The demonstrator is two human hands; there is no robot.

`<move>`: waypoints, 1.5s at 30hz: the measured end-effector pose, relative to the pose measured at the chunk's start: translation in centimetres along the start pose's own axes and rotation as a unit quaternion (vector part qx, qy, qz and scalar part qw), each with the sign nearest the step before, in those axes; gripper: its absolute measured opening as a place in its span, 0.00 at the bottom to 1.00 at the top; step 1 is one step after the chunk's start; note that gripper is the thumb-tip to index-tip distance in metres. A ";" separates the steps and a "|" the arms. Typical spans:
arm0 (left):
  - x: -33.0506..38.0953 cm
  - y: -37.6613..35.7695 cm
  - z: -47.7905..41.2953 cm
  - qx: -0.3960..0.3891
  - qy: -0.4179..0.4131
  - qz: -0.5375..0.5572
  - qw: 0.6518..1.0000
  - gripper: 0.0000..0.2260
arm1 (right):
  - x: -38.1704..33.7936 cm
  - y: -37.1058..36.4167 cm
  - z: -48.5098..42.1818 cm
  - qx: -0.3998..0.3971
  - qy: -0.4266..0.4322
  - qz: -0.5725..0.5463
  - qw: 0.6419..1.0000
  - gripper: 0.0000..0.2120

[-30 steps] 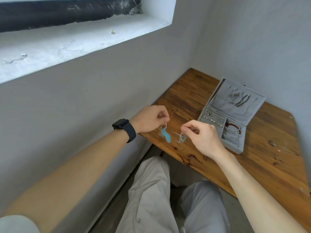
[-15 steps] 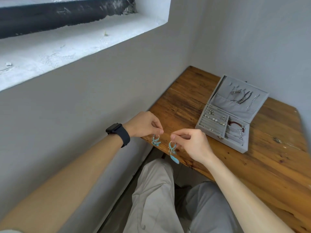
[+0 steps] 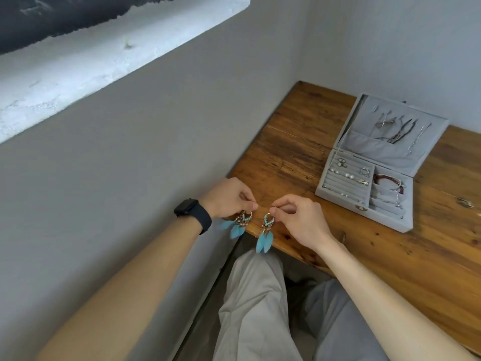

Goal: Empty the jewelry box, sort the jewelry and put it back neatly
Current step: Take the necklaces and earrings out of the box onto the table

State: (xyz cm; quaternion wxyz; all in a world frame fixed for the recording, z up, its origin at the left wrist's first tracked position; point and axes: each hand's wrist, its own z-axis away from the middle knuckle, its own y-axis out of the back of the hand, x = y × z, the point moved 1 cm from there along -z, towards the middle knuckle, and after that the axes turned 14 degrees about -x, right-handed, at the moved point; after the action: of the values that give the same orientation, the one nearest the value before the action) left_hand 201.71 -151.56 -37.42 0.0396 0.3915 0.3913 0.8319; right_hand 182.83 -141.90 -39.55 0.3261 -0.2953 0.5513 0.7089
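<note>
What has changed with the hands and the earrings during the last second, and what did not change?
The left hand and the right hand moved slightly back toward the near edge of the table. The right earring, bunched up before, now hangs freely with its feathers down, beside the left earring. Each hand still pinches its own earring. The jewelry box stayed open, untouched.

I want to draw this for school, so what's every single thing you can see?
Left feather earring: one, turquoise, under left hand.
Right feather earring: one, turquoise, under right hand.
Jewelry box: one, grey, open on the table.
Bracelet: one, dark red, box's right compartment.
Pearl studs: several, white, box's left slots.
Chains: several, silvery and dark, inside the lid.
Table: one, brown wood, in the wall corner.
Watch: one, black, left wrist.
Left hand: one, pinching its earring.
Right hand: one, pinching its earring.
</note>
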 end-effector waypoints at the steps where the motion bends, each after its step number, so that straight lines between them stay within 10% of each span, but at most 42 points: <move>1: 0.1 0.2 -0.8 0.003 -0.003 0.003 1.000 0.04 | 0.2 0.2 -0.5 0.014 0.000 0.008 1.000 0.02; 45: -0.2 -3.3 -3.0 0.191 -0.002 -0.060 0.980 0.16 | 1.5 -2.6 -2.4 0.212 -0.044 0.146 0.965 0.16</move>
State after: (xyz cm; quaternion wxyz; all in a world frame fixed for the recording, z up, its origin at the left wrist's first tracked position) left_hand 199.06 -151.20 -40.98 0.0149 0.3691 0.5659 0.7371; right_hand 184.06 -143.60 -42.80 0.2982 -0.1039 0.7111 0.6283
